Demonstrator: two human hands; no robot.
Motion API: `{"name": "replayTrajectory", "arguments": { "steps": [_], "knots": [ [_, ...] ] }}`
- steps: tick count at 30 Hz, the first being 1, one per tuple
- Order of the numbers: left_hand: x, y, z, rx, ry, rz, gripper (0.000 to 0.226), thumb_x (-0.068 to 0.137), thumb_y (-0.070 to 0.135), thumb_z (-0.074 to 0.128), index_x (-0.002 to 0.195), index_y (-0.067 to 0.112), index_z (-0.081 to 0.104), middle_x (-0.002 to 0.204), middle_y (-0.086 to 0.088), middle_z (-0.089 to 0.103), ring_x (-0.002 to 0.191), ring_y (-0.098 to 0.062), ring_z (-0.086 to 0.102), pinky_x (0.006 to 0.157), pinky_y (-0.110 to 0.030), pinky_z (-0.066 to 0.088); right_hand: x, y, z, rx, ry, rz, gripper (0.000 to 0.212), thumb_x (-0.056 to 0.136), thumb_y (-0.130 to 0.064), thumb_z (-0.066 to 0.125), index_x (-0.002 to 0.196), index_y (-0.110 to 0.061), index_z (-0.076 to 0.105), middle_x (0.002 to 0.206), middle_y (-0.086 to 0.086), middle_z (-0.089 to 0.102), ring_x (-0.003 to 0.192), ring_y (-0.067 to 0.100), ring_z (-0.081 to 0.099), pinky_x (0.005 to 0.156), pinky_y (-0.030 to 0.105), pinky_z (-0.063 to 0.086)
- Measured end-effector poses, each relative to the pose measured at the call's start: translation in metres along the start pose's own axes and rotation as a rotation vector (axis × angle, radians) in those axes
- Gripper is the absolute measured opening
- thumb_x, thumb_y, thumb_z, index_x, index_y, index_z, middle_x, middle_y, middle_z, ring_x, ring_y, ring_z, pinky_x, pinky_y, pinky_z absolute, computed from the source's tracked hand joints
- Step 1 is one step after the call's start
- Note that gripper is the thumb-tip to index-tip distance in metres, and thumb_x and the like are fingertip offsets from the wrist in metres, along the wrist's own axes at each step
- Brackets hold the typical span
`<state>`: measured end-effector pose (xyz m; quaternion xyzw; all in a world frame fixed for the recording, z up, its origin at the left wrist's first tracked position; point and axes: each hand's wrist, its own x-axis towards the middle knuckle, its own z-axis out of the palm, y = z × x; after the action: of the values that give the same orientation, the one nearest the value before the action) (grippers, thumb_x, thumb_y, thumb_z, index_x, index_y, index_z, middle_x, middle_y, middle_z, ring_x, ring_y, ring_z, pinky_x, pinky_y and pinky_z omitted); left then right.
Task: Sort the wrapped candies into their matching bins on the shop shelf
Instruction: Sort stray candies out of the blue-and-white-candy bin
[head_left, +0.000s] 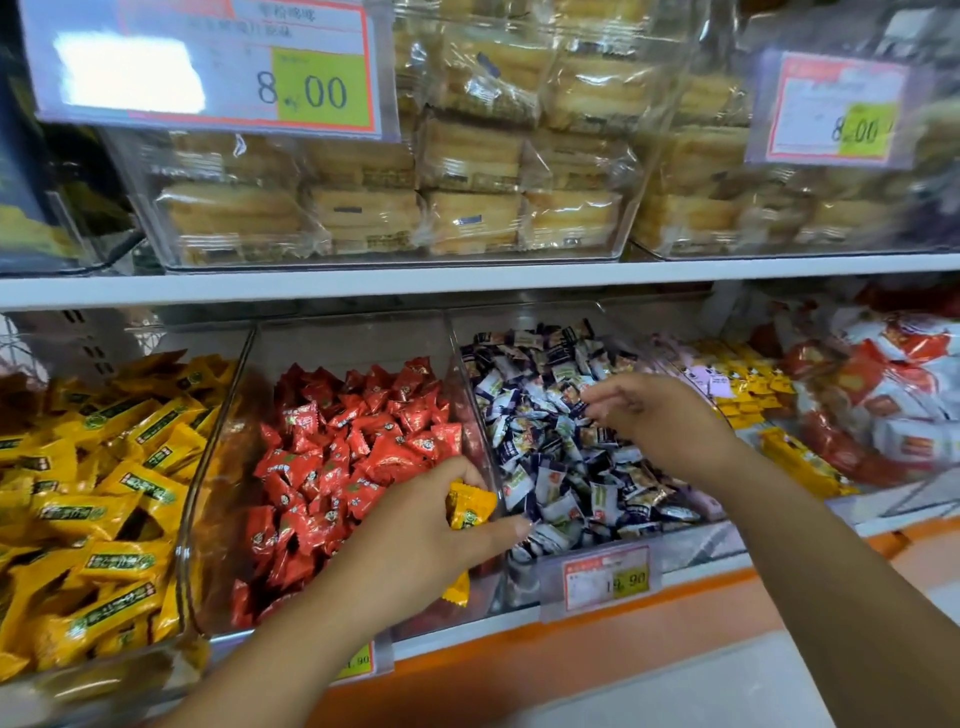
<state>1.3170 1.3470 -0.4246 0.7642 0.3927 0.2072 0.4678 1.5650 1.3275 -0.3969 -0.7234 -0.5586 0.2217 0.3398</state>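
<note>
Three clear bins stand side by side on the lower shelf. The left bin (192, 499) holds yellow wrapped candies, the middle bin (467, 415) red ones, the right bin (691, 540) blue-and-white ones. My left hand (415, 540) hovers over the front of the red bin and holds yellow candies (470, 504); another yellow wrapper pokes out under the palm. My right hand (654, 415) reaches into the blue-and-white bin, its fingers curled among the candies (561, 467); whether it pinches one is blurred.
A white shelf board (467, 280) runs above the bins, carrying clear boxes of wrapped pastries (374, 208) and price signs (208, 62). Further right lie small yellow packets (748, 389) and red-and-white packets (893, 395). Price tags (605, 577) hang on the orange shelf front.
</note>
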Motion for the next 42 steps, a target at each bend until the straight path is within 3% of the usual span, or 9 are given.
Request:
{"name": "replayTrajectory", "arguments": {
  "steps": [4,7,11,15,22,27,30,35,42],
  "knots": [
    [0.001,0.006,0.003,0.034,0.021,-0.030,0.042,0.081,0.047,0.071,0.095,0.013,0.051,0.040,0.010,0.037,0.034,-0.005,0.030,0.036,-0.012,0.024,0.002,-0.009,0.021,-0.025,-0.132,-0.130,0.020,0.091,-0.023,0.066,0.110,-0.027,0.066,0.111,-0.013,0.060,0.108,0.004,0.055,0.089,0.014,0.045],
    [0.004,0.002,0.002,0.061,0.028,0.009,0.040,0.078,0.052,0.071,0.085,0.018,0.049,0.052,0.008,0.041,0.044,-0.007,0.034,0.045,-0.020,0.030,0.006,-0.015,0.050,-0.309,-0.242,-0.263,0.025,0.084,-0.041,0.070,0.109,-0.041,0.066,0.143,-0.015,0.042,0.139,0.011,0.021,0.114,0.038,0.018],
    [0.006,-0.002,0.003,0.062,0.002,0.009,0.039,0.079,0.053,0.070,0.082,0.022,0.046,0.056,0.006,0.042,0.047,-0.008,0.035,0.047,-0.025,0.032,0.023,-0.003,0.063,-0.670,-0.193,-0.187,0.038,0.091,-0.058,0.050,0.129,-0.054,0.048,0.161,-0.010,0.006,0.147,0.024,-0.013,0.114,0.059,-0.012],
    [0.009,-0.003,-0.001,0.111,-0.030,-0.004,0.043,0.067,0.068,0.064,0.079,0.031,0.045,0.057,0.005,0.043,0.049,-0.010,0.037,0.049,-0.027,0.033,0.035,0.015,0.042,-0.641,-0.022,-0.124,0.034,0.092,-0.059,0.048,0.125,-0.054,0.054,0.160,-0.009,0.014,0.148,0.021,-0.006,0.118,0.053,-0.003],
    [0.011,-0.001,-0.003,0.144,-0.057,-0.032,0.041,0.067,0.069,0.065,0.079,0.036,0.044,0.058,0.004,0.043,0.050,-0.013,0.040,0.050,-0.030,0.035,0.023,0.014,0.023,-0.436,-0.084,-0.171,0.036,0.083,-0.048,0.069,0.117,-0.041,0.065,0.153,-0.015,0.030,0.147,0.011,0.008,0.119,0.039,0.012],
    [0.012,0.001,-0.001,0.156,-0.040,-0.011,0.037,0.076,0.057,0.069,0.078,0.031,0.044,0.054,0.008,0.042,0.047,-0.005,0.034,0.046,-0.018,0.029,0.015,-0.017,0.039,-0.230,0.029,-0.362,0.019,0.096,-0.025,0.057,0.106,-0.021,0.072,0.109,-0.007,0.067,0.098,0.007,0.057,0.091,0.026,0.046],
    [0.013,-0.002,-0.003,0.202,-0.048,-0.003,0.037,0.075,0.062,0.067,0.079,0.035,0.043,0.054,0.007,0.041,0.046,-0.006,0.033,0.046,-0.020,0.029,0.021,-0.023,0.063,-0.237,-0.135,-0.358,0.030,0.100,-0.022,0.050,0.128,-0.020,0.061,0.129,-0.001,0.060,0.113,0.013,0.055,0.096,0.026,0.044],
    [0.011,-0.006,-0.001,0.147,-0.027,0.019,0.045,0.065,0.072,0.061,0.081,0.034,0.044,0.057,0.005,0.040,0.051,-0.009,0.037,0.051,-0.027,0.032,0.046,-0.006,0.076,-0.487,-0.200,-0.359,0.053,0.100,-0.037,0.047,0.150,-0.032,0.029,0.157,-0.004,0.027,0.144,0.020,0.014,0.117,0.036,0.016],
    [0.008,-0.005,0.000,0.148,-0.021,0.026,0.043,0.069,0.068,0.062,0.080,0.031,0.044,0.055,0.007,0.037,0.049,-0.010,0.033,0.047,-0.024,0.030,0.044,0.004,0.054,-0.695,-0.059,-0.251,0.022,0.095,-0.047,0.052,0.103,-0.028,0.060,0.120,-0.004,0.056,0.118,0.019,0.035,0.094,0.034,0.030]
  ]
}}
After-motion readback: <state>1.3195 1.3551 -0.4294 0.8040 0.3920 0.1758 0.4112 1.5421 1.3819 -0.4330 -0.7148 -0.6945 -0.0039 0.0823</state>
